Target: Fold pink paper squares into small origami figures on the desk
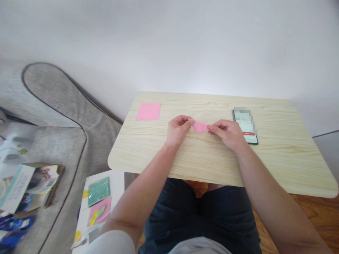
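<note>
Between my two hands a small folded piece of pink paper (200,126) is held just over the table. My left hand (179,129) pinches its left end between thumb and fingers. At the other end, my right hand (227,131) grips it with the thumb on top. Crease lines show on the face of the paper. A square pink sheet or stack of paper (148,111) lies flat to the left of my left hand. Just beyond my right hand lies a phone (245,123) with its screen lit, partly covered by that hand.
The light wooden table (280,158) stands against a white wall. A low white surface (119,180) at lower left carries a green packet (99,191), pink paper (107,204) and a white cable. Further left, a grey sofa (100,141) holds an opened box (19,187) and blue packaging (16,227).
</note>
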A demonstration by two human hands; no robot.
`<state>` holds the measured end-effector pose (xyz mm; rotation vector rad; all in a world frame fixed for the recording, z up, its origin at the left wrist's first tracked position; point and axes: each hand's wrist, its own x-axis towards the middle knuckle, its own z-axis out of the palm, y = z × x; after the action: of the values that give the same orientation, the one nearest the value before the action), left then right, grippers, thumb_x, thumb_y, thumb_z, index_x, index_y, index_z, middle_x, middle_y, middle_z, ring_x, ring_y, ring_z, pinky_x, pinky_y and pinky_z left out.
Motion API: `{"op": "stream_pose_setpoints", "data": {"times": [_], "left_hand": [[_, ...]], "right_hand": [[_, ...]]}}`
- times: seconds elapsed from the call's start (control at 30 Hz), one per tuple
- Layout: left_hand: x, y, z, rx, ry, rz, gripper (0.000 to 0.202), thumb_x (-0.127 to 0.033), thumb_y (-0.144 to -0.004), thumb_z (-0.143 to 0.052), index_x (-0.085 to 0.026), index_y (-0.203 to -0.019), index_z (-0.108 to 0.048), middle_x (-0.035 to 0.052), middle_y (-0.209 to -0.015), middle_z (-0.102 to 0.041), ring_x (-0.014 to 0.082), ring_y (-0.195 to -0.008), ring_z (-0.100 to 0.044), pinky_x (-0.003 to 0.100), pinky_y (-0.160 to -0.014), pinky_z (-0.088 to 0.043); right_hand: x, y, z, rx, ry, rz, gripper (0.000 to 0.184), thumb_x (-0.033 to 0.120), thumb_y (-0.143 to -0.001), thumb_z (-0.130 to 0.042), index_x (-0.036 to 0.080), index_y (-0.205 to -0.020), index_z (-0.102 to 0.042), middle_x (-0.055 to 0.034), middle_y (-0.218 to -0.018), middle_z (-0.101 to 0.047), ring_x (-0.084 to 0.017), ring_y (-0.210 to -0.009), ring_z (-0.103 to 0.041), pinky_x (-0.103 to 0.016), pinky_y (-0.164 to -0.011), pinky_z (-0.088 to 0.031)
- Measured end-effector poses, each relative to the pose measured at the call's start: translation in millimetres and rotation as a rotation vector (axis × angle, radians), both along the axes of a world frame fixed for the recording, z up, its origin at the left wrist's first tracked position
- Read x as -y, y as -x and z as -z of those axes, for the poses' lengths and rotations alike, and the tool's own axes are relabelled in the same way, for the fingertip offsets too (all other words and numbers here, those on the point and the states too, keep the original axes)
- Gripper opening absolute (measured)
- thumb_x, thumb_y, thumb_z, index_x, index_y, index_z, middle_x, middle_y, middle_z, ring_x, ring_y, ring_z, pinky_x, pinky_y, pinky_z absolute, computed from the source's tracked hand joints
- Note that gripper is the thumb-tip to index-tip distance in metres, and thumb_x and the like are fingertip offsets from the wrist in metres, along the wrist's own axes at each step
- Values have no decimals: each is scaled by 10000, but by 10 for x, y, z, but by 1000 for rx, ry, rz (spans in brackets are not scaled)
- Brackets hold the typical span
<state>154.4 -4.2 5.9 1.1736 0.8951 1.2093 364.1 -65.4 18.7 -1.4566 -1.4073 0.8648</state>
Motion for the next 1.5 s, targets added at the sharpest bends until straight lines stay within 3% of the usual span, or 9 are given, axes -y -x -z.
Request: {"op": "stream_pose_setpoints", "data": {"times": [0.27,0.47,0.57,0.7,0.93,1.07,1.17,1.3,1.5], "left_hand": [[48,-22,-21,-52,-39,105,234,-355,-743,-835,-169,-820,-716,2,-755,-699,107,-685,-594,249,-672,-467],[56,-31,-15,-23,-28,121,210,-328,-744,-841,-170,-809,-718,-4,-754,-699,102,-690,-599,244,-684,-469],[56,-19,-30,12,3,144,230,-344,-741,-853,-172,-822,-722,-11,-757,-695,96,-681,-592,238,-677,-460],[51,10,-47,-86,-18,240,281,-424,-785,-828,-160,-799,-733,4,-747,-697,108,-683,-591,245,-673,-451],[26,13,-14,-101,-23,184,290,-422,-819,-805,-148,-765,-731,-5,-685,-667,96,-643,-547,237,-636,-402],[48,-15,-31,-140,-40,183,288,-426,-821,-805,-147,-785,-742,2,-715,-682,103,-662,-558,245,-651,-410],[82,-43,-68,-208,-73,191,293,-438,-845,-784,-149,-820,-745,7,-722,-681,110,-664,-552,254,-646,-401],[153,-79,-114,-303,-136,196,300,-456,-886,-740,-157,-859,-739,6,-729,-670,111,-658,-538,258,-635,-394],[334,-76,-125,-332,-171,230,299,-464,-919,-703,-168,-897,-740,20,-781,-708,127,-704,-598,264,-666,-442]], "right_hand": [[20,80,-18,27,48,-174,363,555,-914,-679,223,-801,-776,-21,-755,-743,-176,-694,-637,-304,-643,-472],[44,124,-4,35,61,-156,437,617,-905,-676,217,-729,-678,-14,-658,-696,-155,-604,-596,-282,-561,-425],[67,149,-23,51,71,-138,444,635,-905,-671,218,-752,-685,-9,-622,-684,-145,-556,-579,-270,-529,-406],[96,190,-82,45,105,-123,427,627,-922,-655,218,-813,-710,-4,-586,-687,-141,-510,-600,-259,-510,-426],[151,165,-68,-115,142,-197,357,552,-969,-623,248,-1109,-748,-41,-879,-802,-226,-807,-781,-365,-821,-597],[239,194,-13,-110,104,-97,344,528,-957,-647,291,-1202,-694,-38,-954,-807,-247,-874,-782,-407,-845,-604],[299,243,-17,4,-9,20,247,487,-937,-684,301,-1090,-732,-38,-1069,-796,-254,-974,-759,-407,-872,-596],[364,273,-53,43,-88,112,187,437,-934,-697,299,-1044,-757,-32,-1056,-791,-238,-939,-747,-420,-915,-588],[463,266,-101,-139,28,25,210,474,-876,-767,277,-946,-744,-40,-942,-791,-244,-869,-746,-428,-838,-585]]}}
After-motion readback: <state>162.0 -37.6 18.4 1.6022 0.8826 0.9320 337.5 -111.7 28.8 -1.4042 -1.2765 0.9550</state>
